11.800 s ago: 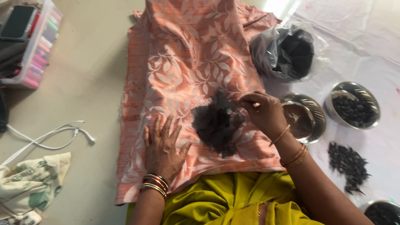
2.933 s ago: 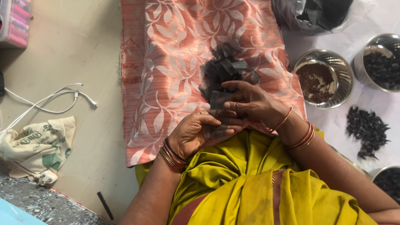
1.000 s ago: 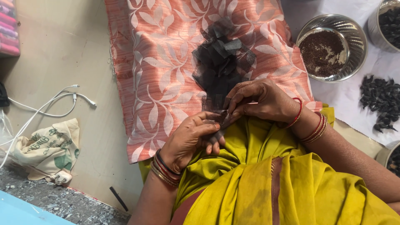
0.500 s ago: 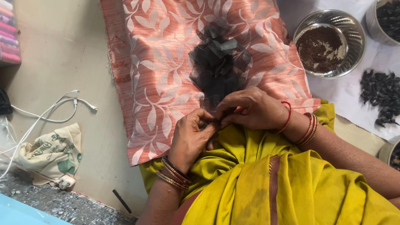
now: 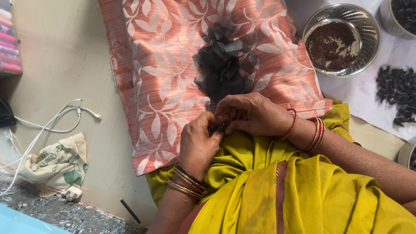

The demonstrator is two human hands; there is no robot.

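Note:
A pile of black net fabric pieces [image 5: 223, 65] lies on a pink cloth with a white leaf pattern [image 5: 160, 73]. My left hand [image 5: 197, 145] and my right hand [image 5: 249, 115] meet at the near edge of the pile, above my yellow garment [image 5: 303, 190]. The fingers of both hands pinch a small black net piece [image 5: 219, 128] between them; most of it is hidden by the fingers. Bangles sit on both wrists.
A steel bowl of dark fine grains [image 5: 340, 39] stands at the right of the cloth, beside a heap of small black items [image 5: 398, 93] on white sheet. A white cable [image 5: 52, 125] and a printed cloth bag [image 5: 56, 164] lie on the floor at left.
My hands have drawn together at the near edge of the net pile, fingers closing on a small black piece. Earlier the left hand lay flat on the cloth. The view has shifted slightly.

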